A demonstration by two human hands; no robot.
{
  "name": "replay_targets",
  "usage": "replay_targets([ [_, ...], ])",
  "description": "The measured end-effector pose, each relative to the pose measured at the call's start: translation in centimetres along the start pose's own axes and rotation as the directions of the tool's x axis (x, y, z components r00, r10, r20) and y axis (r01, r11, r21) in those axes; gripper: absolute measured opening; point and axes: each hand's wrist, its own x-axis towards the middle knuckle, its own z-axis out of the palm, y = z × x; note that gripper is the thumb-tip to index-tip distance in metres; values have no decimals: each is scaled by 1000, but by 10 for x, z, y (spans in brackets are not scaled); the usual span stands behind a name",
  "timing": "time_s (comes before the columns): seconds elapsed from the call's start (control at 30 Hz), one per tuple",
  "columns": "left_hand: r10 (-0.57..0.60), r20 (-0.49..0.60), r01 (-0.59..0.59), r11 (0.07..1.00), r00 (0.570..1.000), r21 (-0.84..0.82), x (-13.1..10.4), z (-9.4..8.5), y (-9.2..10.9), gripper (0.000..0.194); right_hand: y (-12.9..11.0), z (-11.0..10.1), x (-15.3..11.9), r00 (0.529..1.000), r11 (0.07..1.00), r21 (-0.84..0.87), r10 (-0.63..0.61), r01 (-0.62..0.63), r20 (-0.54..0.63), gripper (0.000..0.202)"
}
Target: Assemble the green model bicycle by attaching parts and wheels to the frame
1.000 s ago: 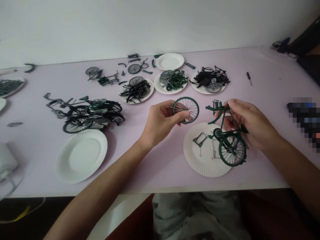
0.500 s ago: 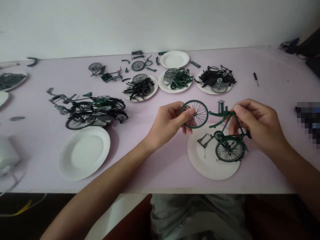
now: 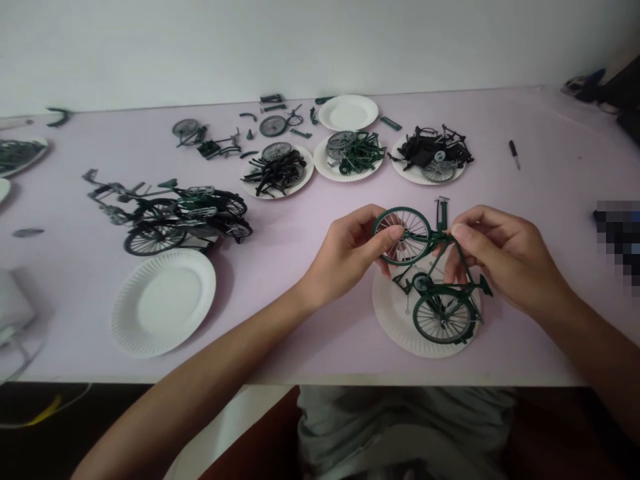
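Observation:
My left hand (image 3: 350, 253) pinches a green-rimmed spoked wheel (image 3: 417, 250) near its hub, thumb in front. Beside it my right hand (image 3: 505, 257) grips a green toy bicycle frame (image 3: 463, 261) near its front end. The held wheel overlaps the frame's front fork; whether the hub sits in the fork cannot be told. A rear wheel (image 3: 444, 319) is on the frame, lower down. Under the bicycle lies a white paper plate (image 3: 395, 320) with small dark parts (image 3: 403, 283) at its upper left.
A bare paper plate (image 3: 165, 303) and toy bicycles (image 3: 160, 240) are at left. Farther back are plates of black parts (image 3: 275, 175), green parts (image 3: 361, 152) and black parts with a wheel (image 3: 425, 150), another plate (image 3: 349, 113), loose parts and a screwdriver (image 3: 514, 153).
The wheel in my left hand has moved right and slightly down, onto the fork. The bicycle has shifted left in my right hand, its rear wheel lower, its saddle end now more visible.

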Motion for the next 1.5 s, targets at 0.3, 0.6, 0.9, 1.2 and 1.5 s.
replay_targets([
  [0.3, -26, 15, 25, 998, 1000, 59, -1, 1, 0, 39, 0, -2, 0, 995, 998, 17, 67, -68, 80, 33],
  [0.6, -48, 41, 44, 996, 998, 78, -2, 7, 3, 45, -2, -3, -4, 948, 991, -46, 136, -128, 288, 29],
  [0.9, -83, 122, 82, 997, 989, 8, -4, 5, -4, 36, -3, -5, -5, 938, 988, -137, 117, -75, 327, 27],
  [1.2, -45, 75, 48, 998, 996, -32, -3, 8, 1, 39, -4, -3, -6, 946, 988, -122, 130, -97, 298, 22],
  [1.5, 15, 45, -15, 1000, 999, 20, -9, 14, -4, 38, -3, -6, -6, 923, 980, -176, 150, -92, 353, 22],
])
